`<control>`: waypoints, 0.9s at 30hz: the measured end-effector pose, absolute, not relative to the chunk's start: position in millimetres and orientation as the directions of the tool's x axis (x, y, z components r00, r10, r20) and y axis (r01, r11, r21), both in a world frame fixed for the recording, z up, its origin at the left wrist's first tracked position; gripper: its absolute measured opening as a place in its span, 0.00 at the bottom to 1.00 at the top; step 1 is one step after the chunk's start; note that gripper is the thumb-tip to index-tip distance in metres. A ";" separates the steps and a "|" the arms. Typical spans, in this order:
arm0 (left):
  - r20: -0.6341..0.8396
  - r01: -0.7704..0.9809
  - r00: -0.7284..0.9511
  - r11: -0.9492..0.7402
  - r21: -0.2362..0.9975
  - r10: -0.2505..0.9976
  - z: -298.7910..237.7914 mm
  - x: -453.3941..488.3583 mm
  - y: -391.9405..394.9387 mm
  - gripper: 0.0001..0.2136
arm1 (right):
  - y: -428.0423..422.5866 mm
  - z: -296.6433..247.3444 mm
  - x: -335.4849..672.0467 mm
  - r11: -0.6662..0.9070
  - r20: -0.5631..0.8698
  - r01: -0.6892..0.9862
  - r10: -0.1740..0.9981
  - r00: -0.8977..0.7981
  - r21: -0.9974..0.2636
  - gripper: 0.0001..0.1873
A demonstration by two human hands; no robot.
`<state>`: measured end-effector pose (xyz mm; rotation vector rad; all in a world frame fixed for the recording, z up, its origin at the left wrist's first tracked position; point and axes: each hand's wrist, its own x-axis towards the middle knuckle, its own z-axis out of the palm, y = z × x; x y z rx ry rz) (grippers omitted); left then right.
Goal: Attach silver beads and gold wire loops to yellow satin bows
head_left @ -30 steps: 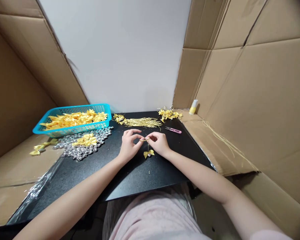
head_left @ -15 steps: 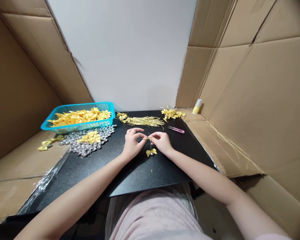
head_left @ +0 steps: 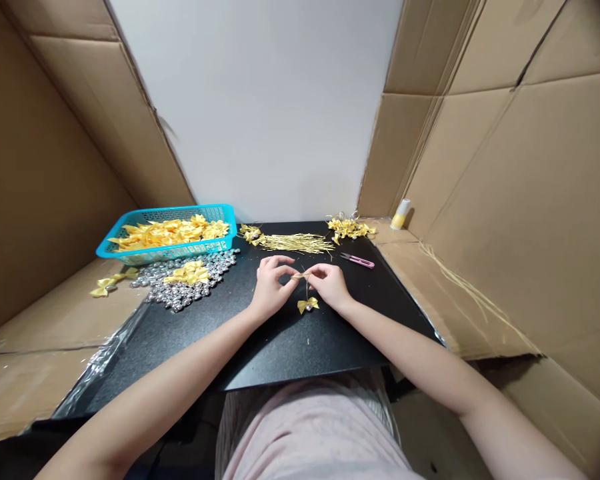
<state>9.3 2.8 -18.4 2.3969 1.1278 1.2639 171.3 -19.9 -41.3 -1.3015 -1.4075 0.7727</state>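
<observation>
Over the black table, my left hand [head_left: 274, 285] and my right hand [head_left: 329, 283] meet fingertip to fingertip, both closed in a pinch on a thin gold cord [head_left: 307, 288]. From the cord hangs a yellow ribbon bow [head_left: 308, 305] with a small silver bell or bead at its middle, just below my fingers. How the cord is looped or knotted between the fingertips is too small to make out. Beyond my hands lies a bundle of cut gold cords [head_left: 297, 243]. Pink thread snips [head_left: 358, 261] rest to the right of it.
A turquoise basket [head_left: 167, 256] of yellow bows stands back left, with silver beads [head_left: 177, 299] and loose bows [head_left: 190, 273] before it. Bows with cords [head_left: 349, 228] lie back right, near a spool [head_left: 401, 215]. Long cords [head_left: 473, 293] trail along the right cardboard [head_left: 530, 200].
The whole view has shifted slightly, so everything sits a little further right. My hands keep nearly the same pinch on the cord, and the bow still hangs below.
</observation>
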 end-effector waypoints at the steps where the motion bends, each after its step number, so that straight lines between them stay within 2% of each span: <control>1: 0.621 0.529 0.343 -0.692 0.492 0.704 -17.8 9.2 2.5 0.05 | -19.8 -41.1 171.3 0.211 0.254 0.307 0.961 0.109 -0.928 0.10; 10: 0.655 0.502 0.346 -0.722 0.476 0.672 -16.7 8.5 1.4 0.04 | -22.8 -35.5 171.9 0.271 0.318 0.308 0.941 0.114 -0.912 0.11; 27: 0.651 0.492 0.352 -0.724 0.484 0.673 -15.7 8.6 1.4 0.05 | -20.4 -41.0 173.2 0.262 0.316 0.355 0.943 0.104 -0.898 0.11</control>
